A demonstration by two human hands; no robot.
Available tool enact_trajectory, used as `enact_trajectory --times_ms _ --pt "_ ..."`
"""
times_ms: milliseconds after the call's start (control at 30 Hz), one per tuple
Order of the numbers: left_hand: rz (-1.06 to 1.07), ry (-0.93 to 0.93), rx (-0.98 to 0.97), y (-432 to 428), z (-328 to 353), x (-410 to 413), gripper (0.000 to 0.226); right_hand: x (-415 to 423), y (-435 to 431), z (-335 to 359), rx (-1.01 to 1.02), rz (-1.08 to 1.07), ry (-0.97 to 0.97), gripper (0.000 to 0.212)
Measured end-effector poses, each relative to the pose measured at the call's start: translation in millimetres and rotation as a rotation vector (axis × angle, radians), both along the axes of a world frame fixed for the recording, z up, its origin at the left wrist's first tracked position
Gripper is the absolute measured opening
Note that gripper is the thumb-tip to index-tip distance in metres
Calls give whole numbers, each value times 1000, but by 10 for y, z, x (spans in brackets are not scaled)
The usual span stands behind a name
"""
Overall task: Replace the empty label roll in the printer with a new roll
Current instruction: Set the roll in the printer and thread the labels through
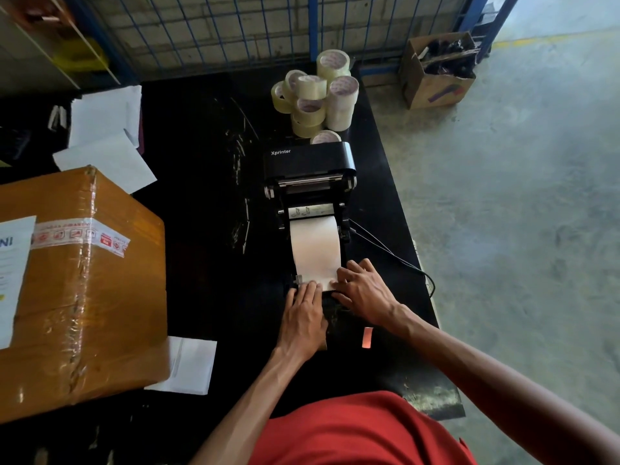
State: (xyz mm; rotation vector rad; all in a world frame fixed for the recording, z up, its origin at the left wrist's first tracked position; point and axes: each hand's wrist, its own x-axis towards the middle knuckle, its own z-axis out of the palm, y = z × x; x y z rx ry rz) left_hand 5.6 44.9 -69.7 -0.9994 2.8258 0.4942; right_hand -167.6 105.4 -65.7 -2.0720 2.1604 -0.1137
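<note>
A black label printer (310, 162) stands on the black table (201, 196) with its lid swung open towards the back. A white label roll (315, 246) lies in the printer's open bay, its paper strip drawn towards me. My left hand (303, 317) rests flat on the printer's near end, fingertips on the left part of the strip's front edge. My right hand (364, 293) presses its fingers on the strip's right front corner. The printer's front end is hidden under both hands.
A large taped cardboard box (77, 290) fills the table's left side, with white papers (107, 135) behind it and another sheet (191, 364) beside it. Several tape rolls (318, 92) are stacked behind the printer. A black cable (392, 253) runs off to the right. A small carton (436, 72) sits on the floor.
</note>
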Motion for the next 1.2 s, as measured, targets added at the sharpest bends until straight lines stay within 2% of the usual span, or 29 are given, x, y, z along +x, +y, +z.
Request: enact_trajectory --times_ms 100,233,533,700,900,1000,1100,1200 --pt "0 40 -17 1 17 3 53 -10 28 0 9 14 2 21" --pt "-7 70 -58 -18 39 -2 35 15 42 48 -30 -10 -54 33" --pt "8 123 -113 -72 21 20 34 40 129 -52 -174 75 32 5" --pt "-9 158 -144 -101 26 78 15 121 271 -87 -195 46 26 6" --pt "-139 230 -113 3 47 311 8 345 597 -113 -235 -65 -66 9" --pt "-53 266 -62 15 25 458 12 451 742 -136 -215 -183 -159 12" --pt "125 208 -15 -13 83 555 29 500 851 -94 -167 -428 -310 25" --pt "345 124 134 8 77 581 27 489 864 -64 -85 -678 -543 31"
